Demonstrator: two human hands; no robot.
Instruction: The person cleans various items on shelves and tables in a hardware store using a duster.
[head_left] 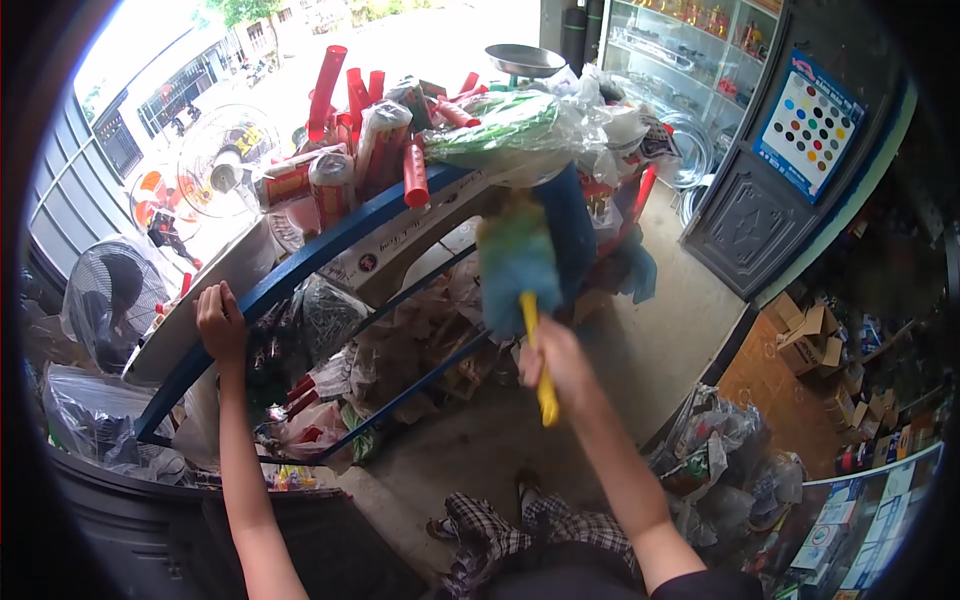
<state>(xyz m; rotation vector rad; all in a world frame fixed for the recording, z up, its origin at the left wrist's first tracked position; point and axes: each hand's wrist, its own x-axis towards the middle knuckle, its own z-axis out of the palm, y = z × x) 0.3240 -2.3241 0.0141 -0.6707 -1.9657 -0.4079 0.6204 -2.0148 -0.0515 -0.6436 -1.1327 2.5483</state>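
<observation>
My right hand (562, 368) is closed round the yellow handle of a duster (518, 262). Its fluffy blue-green head is blurred and is up against or just in front of the right end of a blue-framed rack (290, 275). On the left, my left hand (220, 322) is curled over the rack's top rail, beside a pale panel (195, 290). Red tubes (327, 90), wrapped packs (383, 138) and a green-and-clear plastic bundle (500, 128) are heaped on top of the rack. Plastic-wrapped goods (400, 355) fill the space below the rail.
Fans (115, 290) stand at the left by the bright doorway. A metal scale pan (524, 61) rises behind the heap. To the right are a glass cabinet (690, 50), a dark door with a colour chart (812, 125), cardboard boxes (805, 340) and plastic bags (710, 450) on the floor.
</observation>
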